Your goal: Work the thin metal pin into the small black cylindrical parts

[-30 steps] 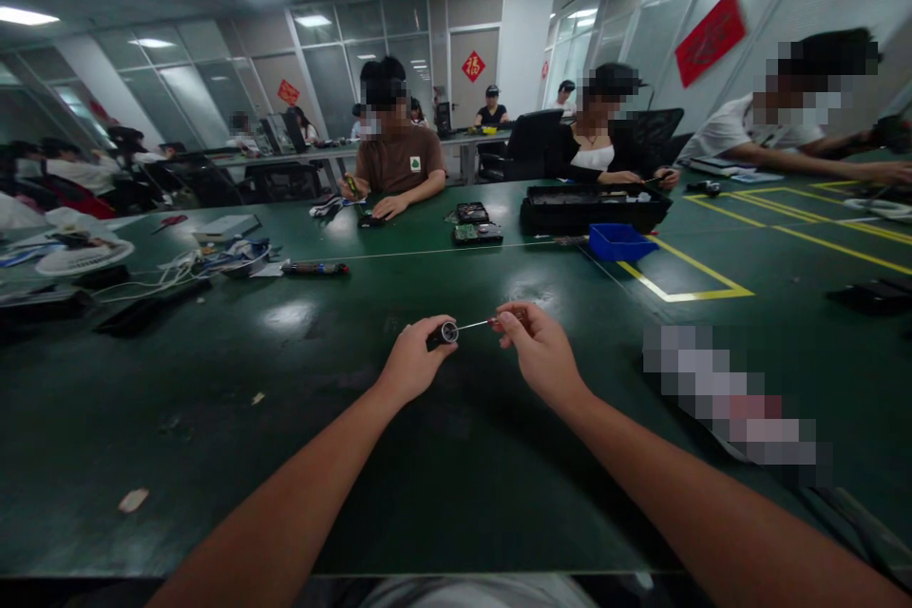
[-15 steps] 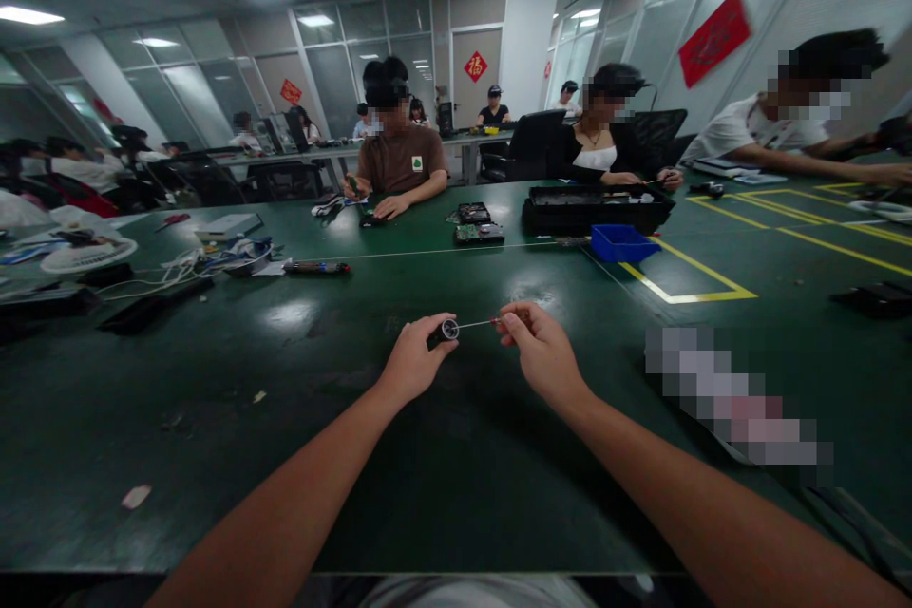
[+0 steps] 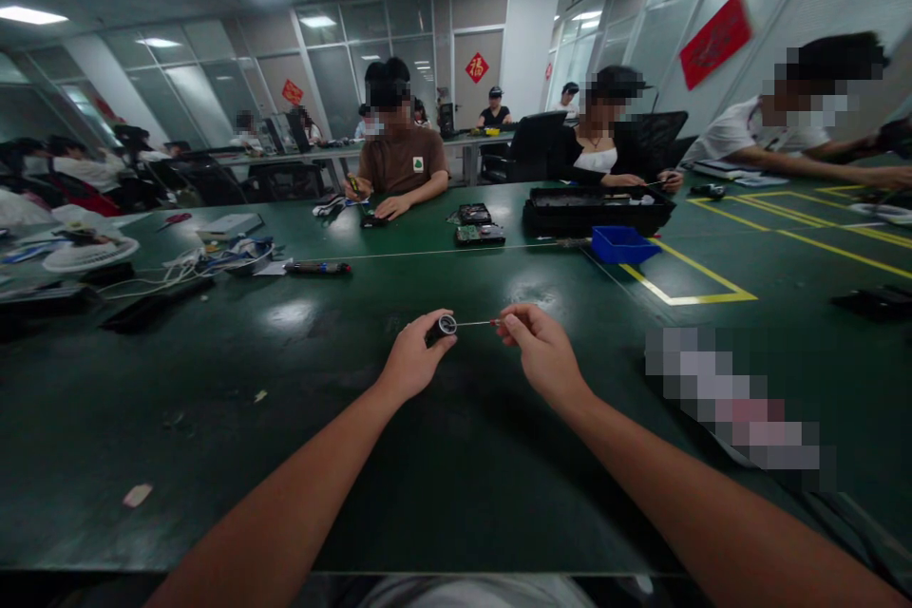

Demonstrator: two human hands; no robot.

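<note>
My left hand [image 3: 410, 363] is closed around a small black cylindrical part [image 3: 443, 327] with a shiny round face turned toward the right. My right hand [image 3: 542, 353] pinches the handle of a thin screwdriver [image 3: 476, 323], and its metal shaft reaches left into the face of the part. Both hands hover just above the dark green table [image 3: 456, 456], a little apart from each other, with my forearms stretched out over it.
A blue bin [image 3: 619, 243] and a black tray [image 3: 591, 207] stand beyond, beside yellow tape lines [image 3: 688, 296]. Circuit boards [image 3: 477, 232], a pen-like tool [image 3: 317, 268] and cables [image 3: 178, 268] lie further off. Other people sit across the table. A blurred object [image 3: 733, 408] lies to my right.
My hands have barely moved. The screwdriver shaft now lies a little more level, and my right hand has shifted very slightly.
</note>
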